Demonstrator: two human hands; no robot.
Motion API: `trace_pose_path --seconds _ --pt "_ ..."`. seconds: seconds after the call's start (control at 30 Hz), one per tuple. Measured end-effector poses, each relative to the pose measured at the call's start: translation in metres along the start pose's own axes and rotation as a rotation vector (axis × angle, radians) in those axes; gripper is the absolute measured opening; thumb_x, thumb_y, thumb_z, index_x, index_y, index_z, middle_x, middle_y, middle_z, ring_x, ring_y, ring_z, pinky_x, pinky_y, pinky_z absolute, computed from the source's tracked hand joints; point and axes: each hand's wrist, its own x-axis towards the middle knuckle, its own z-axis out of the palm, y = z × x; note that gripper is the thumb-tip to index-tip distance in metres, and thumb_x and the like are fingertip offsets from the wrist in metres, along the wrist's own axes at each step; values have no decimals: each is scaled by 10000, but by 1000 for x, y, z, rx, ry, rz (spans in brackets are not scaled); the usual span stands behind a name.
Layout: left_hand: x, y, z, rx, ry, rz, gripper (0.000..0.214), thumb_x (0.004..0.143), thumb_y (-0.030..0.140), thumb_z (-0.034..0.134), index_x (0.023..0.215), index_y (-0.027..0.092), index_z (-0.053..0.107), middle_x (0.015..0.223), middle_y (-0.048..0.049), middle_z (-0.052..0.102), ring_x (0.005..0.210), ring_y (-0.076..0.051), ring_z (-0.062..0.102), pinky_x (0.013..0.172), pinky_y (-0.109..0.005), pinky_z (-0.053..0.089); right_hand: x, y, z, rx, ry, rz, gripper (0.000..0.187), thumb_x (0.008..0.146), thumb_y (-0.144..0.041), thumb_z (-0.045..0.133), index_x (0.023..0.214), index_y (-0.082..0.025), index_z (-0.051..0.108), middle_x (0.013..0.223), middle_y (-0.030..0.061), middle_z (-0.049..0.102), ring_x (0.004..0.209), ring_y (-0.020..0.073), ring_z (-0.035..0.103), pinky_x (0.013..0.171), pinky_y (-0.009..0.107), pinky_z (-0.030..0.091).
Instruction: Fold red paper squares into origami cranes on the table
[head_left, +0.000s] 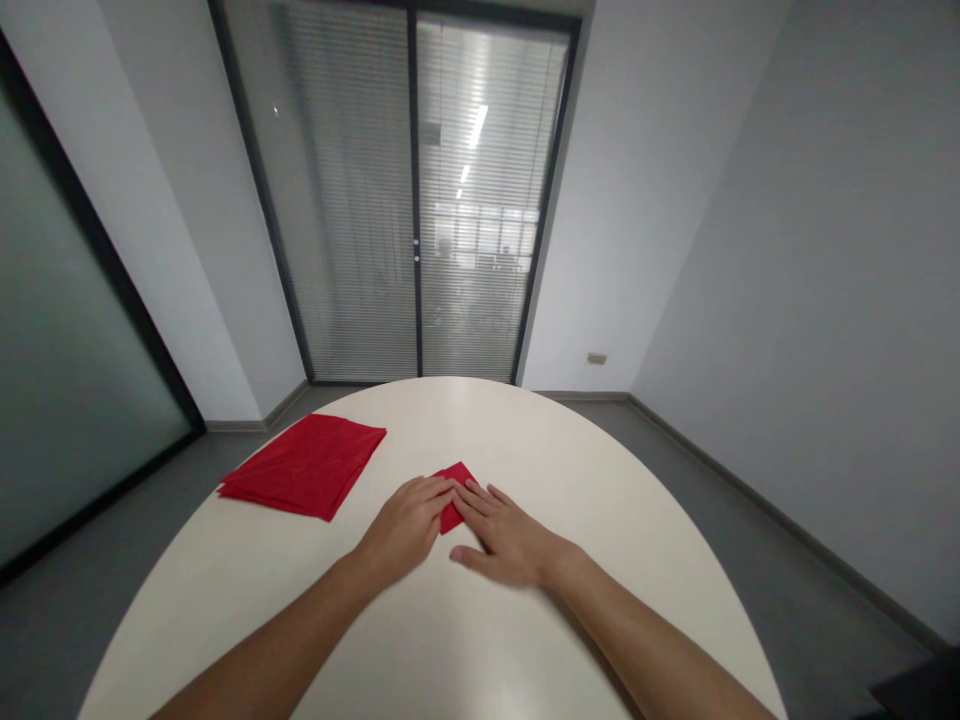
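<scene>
A small folded piece of red cloth (451, 518) lies on the round white table (480, 640) in front of me. My left hand (405, 522) rests over its left side, fingers stretched out together across the fold and covering part of it. From the right, my right hand (504, 535) lays its extended fingers on the cloth, with the thumb apart on the tabletop. The two hands' fingertips meet near the middle of the cloth. Neither hand is closed around it.
Left of my hands, a larger stack of flat red cloths (307, 465) lies close to the table's left edge. Beyond the table stand glass panels with blinds (360, 200), and a wall socket (597, 358) sits low on the white wall. Something dark (922, 690) shows at the lower right.
</scene>
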Motion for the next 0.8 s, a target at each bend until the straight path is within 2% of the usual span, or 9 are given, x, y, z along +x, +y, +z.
trace_pose_path --seconds 0.07,0.2,0.4,0.53,0.6,0.67,0.8 --pt "-2 4 2 -32 -65 19 503 918 113 428 1415 144 504 1470 -118 531 1369 -229 477 1172 -475 339 1 0 0 8 -4 14 801 968 -603 441 1584 -159 185 1616 175 208 1509 320 172 1210 559 152" --pt "-5 6 5 -39 -176 -46 530 990 272 388 1504 140 372 1558 -138 397 1458 -234 349 1191 -492 276 0 2 -2 13 -56 75 862 956 -657 400 1589 -138 127 1627 174 128 1519 327 91 1217 572 96" --pt "-6 6 2 -31 -207 -64 541 1019 373 343 1520 172 350 1583 -123 350 1483 -226 293 1204 -476 225 -9 3 -16 -14 -150 268 921 919 -726 382 1579 -112 198 1622 179 132 1508 386 64 1197 617 127" --pt "-6 8 -1 -32 -220 -73 553 1009 376 371 1523 173 349 1586 -120 345 1484 -231 291 1206 -477 223 -13 -3 -17 -79 -107 352 909 932 -721 345 1543 -49 300 1592 237 211 1492 421 135 1175 639 180" --pt "-6 9 -2 -37 -232 -79 558 1008 373 368 1524 162 345 1589 -122 335 1486 -235 286 1209 -488 218 -12 -8 -15 -130 -36 353 896 950 -694 336 1531 -12 307 1584 260 209 1489 424 152 1176 636 179" --pt "-5 10 -4 -37 -241 -81 564 1006 377 367 1527 161 337 1594 -118 323 1488 -231 279 1214 -491 210 -9 -13 -12 -164 23 293 860 974 -659 308 1543 -15 271 1599 239 175 1502 389 138 1197 601 154" --pt "-3 13 -7 -10 -288 -84 584 1001 383 365 1541 169 309 1610 -92 286 1500 -212 246 1225 -474 196 -4 -20 -9 -104 -42 189 792 1004 -625 227 1573 -75 194 1622 170 153 1522 298 110 1227 519 134"
